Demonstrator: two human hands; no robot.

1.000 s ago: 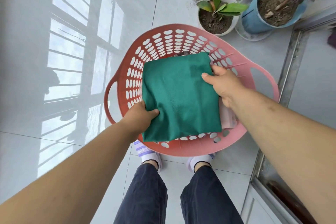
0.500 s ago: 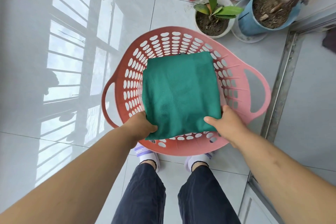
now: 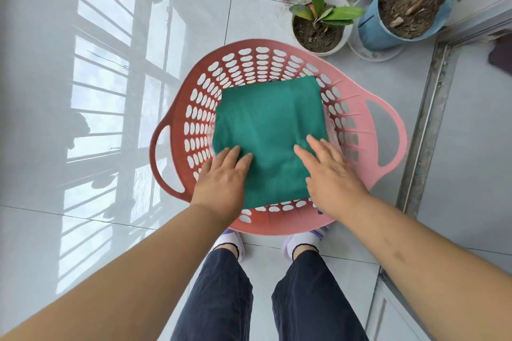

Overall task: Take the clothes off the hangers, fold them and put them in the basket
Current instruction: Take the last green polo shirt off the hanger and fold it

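The folded green cloth lies flat in the basket, filling most of its middle, with its near edge close to the basket's near rim. A strip of pink cloth shows under its right edge, so it seems to sit on top of other folded things.

Both hands are spread wide, fingers straight, palms down. The left hand lies on the cloth's near left corner and the right hand on its near right corner. Neither grips anything.

The step in hand looks like the last part of placing: patting the cloth flat in the basket. This piece seems done. The next move would be to lift both hands straight off without dragging the fold open, then turn to the next hanger. No hanger is in view, so I cannot tell how many clothes remain.

Plant pots stand on the floor just beyond the basket's far right rim.
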